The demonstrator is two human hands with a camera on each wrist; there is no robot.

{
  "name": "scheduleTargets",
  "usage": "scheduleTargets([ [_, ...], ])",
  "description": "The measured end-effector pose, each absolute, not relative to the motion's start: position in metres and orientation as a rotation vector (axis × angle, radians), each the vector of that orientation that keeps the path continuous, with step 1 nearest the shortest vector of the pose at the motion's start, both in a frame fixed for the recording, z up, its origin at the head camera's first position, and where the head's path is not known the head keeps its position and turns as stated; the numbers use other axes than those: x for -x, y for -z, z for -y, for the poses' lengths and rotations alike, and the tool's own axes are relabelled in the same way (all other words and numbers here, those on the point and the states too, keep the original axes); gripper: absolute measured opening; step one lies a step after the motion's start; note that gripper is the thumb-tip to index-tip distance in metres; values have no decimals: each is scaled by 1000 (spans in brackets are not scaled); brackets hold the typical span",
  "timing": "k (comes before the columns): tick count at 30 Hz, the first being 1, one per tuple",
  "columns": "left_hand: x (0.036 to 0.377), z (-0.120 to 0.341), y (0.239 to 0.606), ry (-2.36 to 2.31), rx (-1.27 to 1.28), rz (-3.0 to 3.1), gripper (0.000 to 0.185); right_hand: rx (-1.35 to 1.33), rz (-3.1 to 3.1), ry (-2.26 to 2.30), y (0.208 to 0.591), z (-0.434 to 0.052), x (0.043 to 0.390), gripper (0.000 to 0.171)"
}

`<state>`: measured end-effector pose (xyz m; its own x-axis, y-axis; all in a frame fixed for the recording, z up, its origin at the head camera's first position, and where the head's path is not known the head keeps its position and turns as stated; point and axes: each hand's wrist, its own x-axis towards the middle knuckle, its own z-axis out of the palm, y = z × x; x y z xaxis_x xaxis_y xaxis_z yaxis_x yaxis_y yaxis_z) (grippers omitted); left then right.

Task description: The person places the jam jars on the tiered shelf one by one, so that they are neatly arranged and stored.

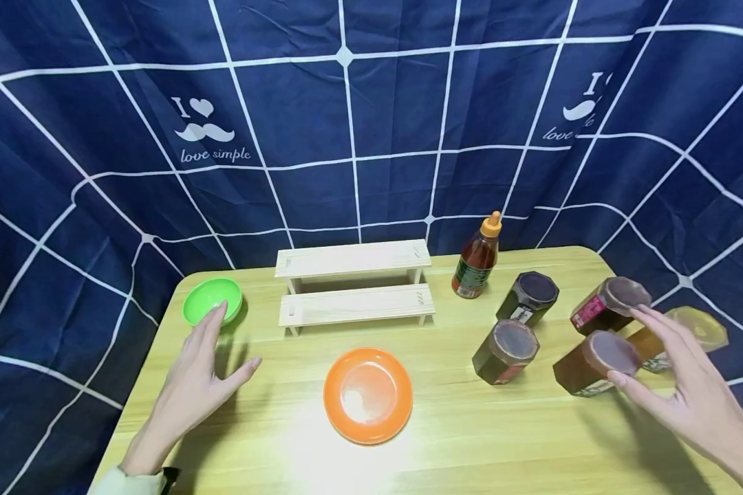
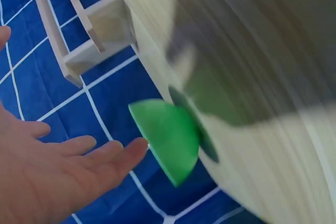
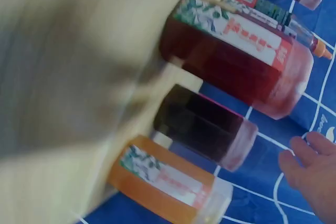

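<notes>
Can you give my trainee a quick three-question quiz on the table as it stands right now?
1. True or false: the left hand grips the green bowl.
2. How many jars stand near the right hand? A) three B) five C) seven
3. Fill in: the orange plate lies in front of the wooden ____.

Key
1. False. The fingers are straight, with the tips at the bowl's rim.
2. B. Five jars; the squeeze bottle behind them is not a jar.
3. Shelf, a two-step rack.
</notes>
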<state>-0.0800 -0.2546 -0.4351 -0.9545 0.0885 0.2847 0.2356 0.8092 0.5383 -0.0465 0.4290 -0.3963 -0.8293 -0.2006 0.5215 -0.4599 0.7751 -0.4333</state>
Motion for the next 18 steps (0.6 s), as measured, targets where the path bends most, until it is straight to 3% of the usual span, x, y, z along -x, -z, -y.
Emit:
scheduleTargets([
  [12,120,232,445,1391,91,2691,111,-429,2554,-1077,422,-433,40,106],
  [18,139,223,456,1513,148,2656,114,-491,2541,-1197,434,-435,42,108],
])
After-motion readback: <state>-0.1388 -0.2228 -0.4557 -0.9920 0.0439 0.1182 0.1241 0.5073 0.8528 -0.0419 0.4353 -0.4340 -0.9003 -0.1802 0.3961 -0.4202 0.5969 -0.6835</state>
